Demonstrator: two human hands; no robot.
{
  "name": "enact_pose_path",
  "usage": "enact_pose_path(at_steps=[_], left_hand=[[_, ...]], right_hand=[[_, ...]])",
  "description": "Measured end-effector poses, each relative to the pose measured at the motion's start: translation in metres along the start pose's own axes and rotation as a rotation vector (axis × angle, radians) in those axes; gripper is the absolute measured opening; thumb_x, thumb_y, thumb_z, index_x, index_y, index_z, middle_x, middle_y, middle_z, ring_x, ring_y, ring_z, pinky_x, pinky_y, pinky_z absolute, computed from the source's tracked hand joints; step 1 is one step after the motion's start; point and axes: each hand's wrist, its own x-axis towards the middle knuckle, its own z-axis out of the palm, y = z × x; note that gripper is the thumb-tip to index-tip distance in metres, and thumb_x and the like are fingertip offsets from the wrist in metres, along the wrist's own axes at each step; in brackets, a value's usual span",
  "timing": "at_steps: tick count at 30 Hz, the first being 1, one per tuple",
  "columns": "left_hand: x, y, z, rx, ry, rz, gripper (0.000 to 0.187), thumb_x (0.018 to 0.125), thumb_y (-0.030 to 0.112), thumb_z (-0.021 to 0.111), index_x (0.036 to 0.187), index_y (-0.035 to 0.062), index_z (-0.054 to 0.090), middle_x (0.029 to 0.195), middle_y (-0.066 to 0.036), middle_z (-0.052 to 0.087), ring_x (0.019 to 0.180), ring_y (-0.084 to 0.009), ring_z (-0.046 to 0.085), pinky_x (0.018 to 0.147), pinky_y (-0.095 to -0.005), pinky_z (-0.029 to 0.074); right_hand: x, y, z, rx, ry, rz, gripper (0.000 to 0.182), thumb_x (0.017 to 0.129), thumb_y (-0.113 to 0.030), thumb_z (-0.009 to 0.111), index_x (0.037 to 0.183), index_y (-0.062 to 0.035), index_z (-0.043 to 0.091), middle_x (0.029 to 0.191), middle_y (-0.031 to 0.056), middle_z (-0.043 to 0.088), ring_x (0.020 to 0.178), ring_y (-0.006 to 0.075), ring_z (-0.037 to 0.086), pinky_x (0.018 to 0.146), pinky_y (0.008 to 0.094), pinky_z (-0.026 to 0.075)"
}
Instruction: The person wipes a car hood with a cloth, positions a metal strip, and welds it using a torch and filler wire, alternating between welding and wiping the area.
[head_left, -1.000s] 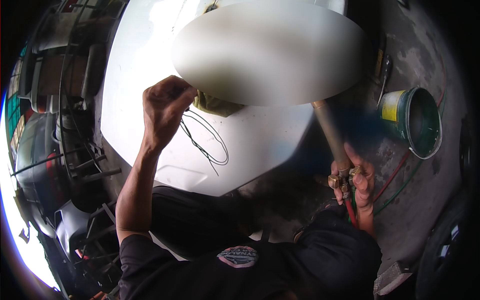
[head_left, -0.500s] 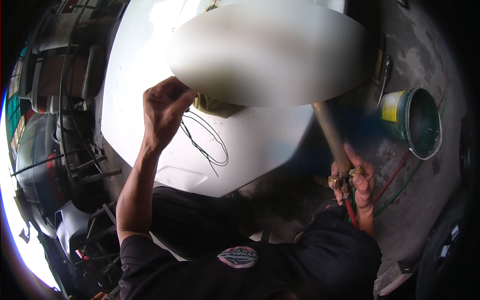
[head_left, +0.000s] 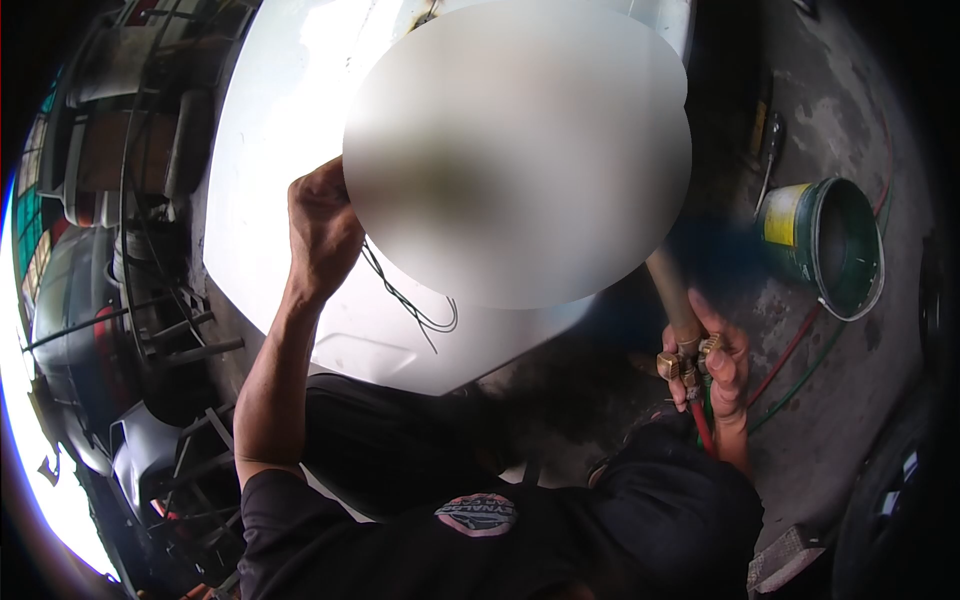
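Note:
My left hand [head_left: 325, 230] is closed over the white panel [head_left: 365, 350], its fingertips hidden by a large blurred patch. A thin dark wire [head_left: 397, 297], bent into a twisted loop, trails down from it across the panel. My right hand [head_left: 728, 365] grips a gas torch [head_left: 678, 312] by its brass valve end, with the fingers around the knobs and the index finger stretched along it. The torch's tip is lost in the blur. A red hose [head_left: 703, 428] and a green hose run from its lower end.
On the right, a green bucket [head_left: 840, 250] with a yellow label lies tilted on the concrete floor [head_left: 850, 110], a wrench-like metal tool [head_left: 770, 155] beside it. Hoses cross the floor below. Metal racks and car parts [head_left: 135, 150] crowd the left side.
The blurred patch has shifted down and now covers the left fingertips, the olive cloth-like thing beside them and part of the wire. Both hands stay nearly still.

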Motion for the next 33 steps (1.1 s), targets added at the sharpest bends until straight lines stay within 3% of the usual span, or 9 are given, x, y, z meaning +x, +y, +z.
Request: enact_pose_path(at_steps=[20,22,33], left_hand=[[0.0,0.0,0.0,-0.008,0.004,-0.007,0.017,0.088,0.007,0.069,0.098,-0.0053,0.074,0.083,-0.011,0.074,0.071,-0.0111,0.067,0.06,-0.0236,0.05],[0.0,-0.001,0.001,-0.012,0.005,0.006,0.017,0.088,0.007,0.069,0.098,-0.0053,0.074,0.083,-0.011,0.074,0.07,-0.0111,0.067,0.06,-0.0236,0.05],[-0.001,0.003,-0.01,-0.006,0.055,0.02,0.017,0.087,0.009,0.068,0.098,-0.0045,0.073,0.081,-0.01,0.074,0.074,-0.0124,0.07,0.059,-0.0232,0.048]], right_hand=[[0.0,0.002,-0.002,0.021,0.002,0.006,0.062,0.095,-0.026,0.065,0.153,-0.0111,0.046,0.098,0.0202,0.064,0.06,0.021,0.066,0.045,0.027,0.054],[-0.001,0.005,-0.004,0.013,-0.007,-0.031,0.063,0.098,-0.028,0.064,0.154,-0.0089,0.044,0.098,0.0228,0.063,0.056,0.0201,0.065,0.04,0.0258,0.054],[-0.002,-0.003,0.001,0.064,0.01,-0.023,0.064,0.096,-0.026,0.064,0.154,-0.0105,0.044,0.1,0.0213,0.063,0.06,0.0221,0.066,0.045,0.0279,0.055]])
